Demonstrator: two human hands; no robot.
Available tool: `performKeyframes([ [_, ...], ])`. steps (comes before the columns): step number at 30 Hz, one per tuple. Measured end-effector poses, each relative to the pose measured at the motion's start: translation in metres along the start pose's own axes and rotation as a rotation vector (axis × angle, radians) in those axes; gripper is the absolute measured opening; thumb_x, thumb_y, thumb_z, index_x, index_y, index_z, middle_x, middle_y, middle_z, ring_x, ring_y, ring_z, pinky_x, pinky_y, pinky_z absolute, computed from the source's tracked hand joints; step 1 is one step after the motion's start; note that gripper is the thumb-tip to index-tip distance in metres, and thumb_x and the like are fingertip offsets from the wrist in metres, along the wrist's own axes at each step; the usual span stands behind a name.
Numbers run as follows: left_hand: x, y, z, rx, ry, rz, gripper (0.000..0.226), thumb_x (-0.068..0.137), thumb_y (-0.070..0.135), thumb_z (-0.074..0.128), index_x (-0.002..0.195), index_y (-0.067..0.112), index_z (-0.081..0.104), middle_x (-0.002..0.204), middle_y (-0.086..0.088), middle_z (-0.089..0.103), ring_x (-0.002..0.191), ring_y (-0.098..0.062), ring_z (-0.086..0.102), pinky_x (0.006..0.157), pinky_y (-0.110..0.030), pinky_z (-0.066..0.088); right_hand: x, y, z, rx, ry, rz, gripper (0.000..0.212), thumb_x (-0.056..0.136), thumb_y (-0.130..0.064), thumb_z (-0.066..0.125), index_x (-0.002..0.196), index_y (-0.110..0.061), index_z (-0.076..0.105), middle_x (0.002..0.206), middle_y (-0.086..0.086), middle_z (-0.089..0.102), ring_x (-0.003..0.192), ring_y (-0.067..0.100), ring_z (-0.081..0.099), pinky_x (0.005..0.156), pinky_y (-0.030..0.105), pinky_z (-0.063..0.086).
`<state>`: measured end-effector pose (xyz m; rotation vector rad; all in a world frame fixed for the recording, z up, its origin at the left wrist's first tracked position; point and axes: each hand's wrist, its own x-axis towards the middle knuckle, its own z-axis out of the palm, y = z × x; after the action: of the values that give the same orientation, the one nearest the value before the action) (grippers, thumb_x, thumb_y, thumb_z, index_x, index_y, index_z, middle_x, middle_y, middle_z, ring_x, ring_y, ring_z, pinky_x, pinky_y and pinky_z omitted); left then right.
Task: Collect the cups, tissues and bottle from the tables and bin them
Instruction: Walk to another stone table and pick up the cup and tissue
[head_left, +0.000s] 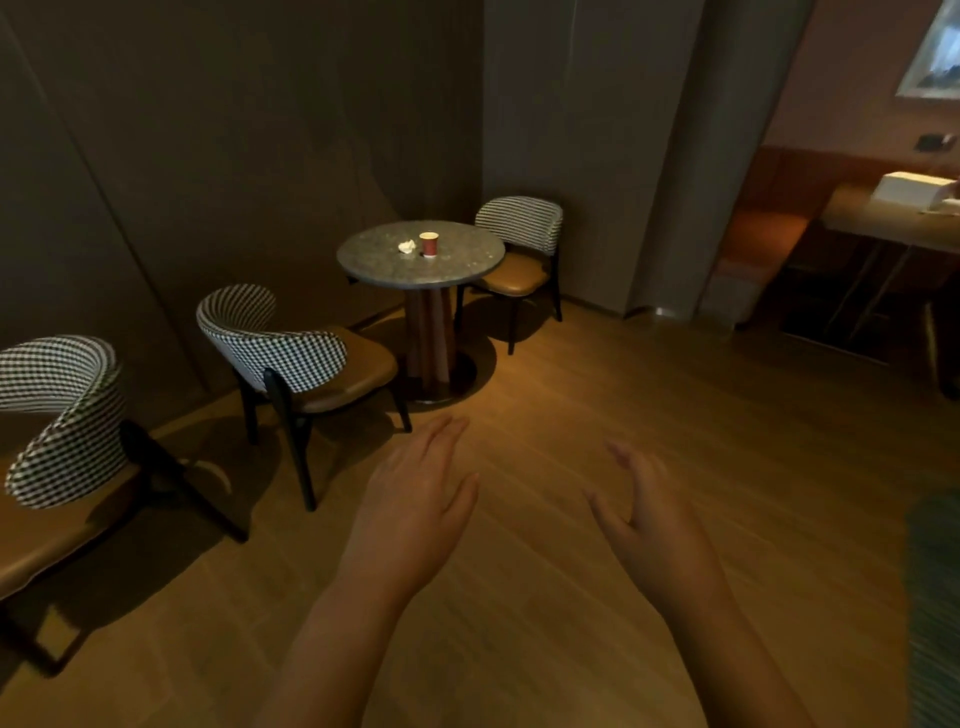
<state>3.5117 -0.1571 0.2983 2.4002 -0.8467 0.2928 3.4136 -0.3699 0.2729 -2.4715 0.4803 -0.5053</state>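
I see the red cup (429, 243) upright on the round worktop (374, 265), crumpled tissue (407, 246) just beside it. Both my grips are spread and empty over the floor: left hand (415, 499), right hand (649, 512). Checkered chairs (291, 353) flank the worktop; the nearest sits partly between me and it.

Left hand (415, 499) and right hand (649, 514) outstretched, empty, fingers extended.

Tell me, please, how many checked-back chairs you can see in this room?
3. One chair stands behind the round table on its right, one chair in front on its left, and one chair at the left edge. Others may lie outside the view.
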Motion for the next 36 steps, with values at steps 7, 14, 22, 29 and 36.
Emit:
performKeyframes([
  [7, 0.124, -0.073, 0.028, 0.068, 0.085, -0.184, 0.055, 0.09, 0.046, 0.044, 0.141, 0.036, 0.025, 0.146, 0.014, 0.029, 0.13, -0.001, 0.028, 0.104, -0.028, 0.03, 0.174, 0.012, 0.057, 0.078, -0.107, -0.097, 0.056, 0.089, -0.043, 0.054, 0.139, -0.037, 0.03, 0.141, -0.011, 0.038, 0.121, 0.007, 0.044, 0.089, 0.02, 0.035],
  [14, 0.28, -0.175, 0.077, 0.079, 0.124, -0.256, 0.057, 0.088, 0.045, 0.048, 0.14, 0.037, 0.027, 0.143, 0.014, 0.034, 0.116, 0.011, 0.02, 0.095, -0.021, 0.026, 0.353, 0.018, 0.143, 0.052, -0.148, -0.12, 0.056, 0.089, -0.041, 0.056, 0.139, -0.04, 0.029, 0.143, -0.013, 0.036, 0.125, 0.006, 0.041, 0.095, 0.023, 0.037],
  [22, 0.482, -0.266, 0.114, 0.006, 0.082, -0.242, 0.054, 0.089, 0.036, 0.048, 0.14, 0.026, 0.034, 0.142, 0.003, 0.039, 0.123, -0.001, 0.031, 0.099, -0.026, 0.028, 0.556, 0.022, 0.2, -0.003, -0.127, -0.11, 0.054, 0.088, -0.043, 0.055, 0.138, -0.037, 0.033, 0.139, -0.012, 0.04, 0.123, 0.005, 0.041, 0.093, 0.021, 0.034],
  [29, 0.637, -0.328, 0.171, 0.014, 0.031, -0.234, 0.054, 0.09, 0.034, 0.051, 0.14, 0.026, 0.033, 0.143, 0.007, 0.037, 0.128, -0.007, 0.035, 0.101, -0.027, 0.032, 0.72, 0.057, 0.259, 0.026, -0.184, -0.094, 0.054, 0.089, -0.04, 0.057, 0.138, -0.033, 0.034, 0.137, -0.011, 0.043, 0.121, 0.002, 0.041, 0.091, 0.019, 0.033],
  [36, 0.788, -0.397, 0.218, 0.06, 0.038, -0.318, 0.057, 0.089, 0.034, 0.054, 0.141, 0.027, 0.031, 0.141, 0.008, 0.04, 0.125, -0.007, 0.039, 0.101, -0.028, 0.037, 0.91, 0.075, 0.318, 0.036, -0.264, -0.136, 0.054, 0.088, -0.04, 0.058, 0.137, -0.032, 0.037, 0.138, -0.012, 0.043, 0.127, 0.003, 0.038, 0.096, 0.021, 0.035],
])
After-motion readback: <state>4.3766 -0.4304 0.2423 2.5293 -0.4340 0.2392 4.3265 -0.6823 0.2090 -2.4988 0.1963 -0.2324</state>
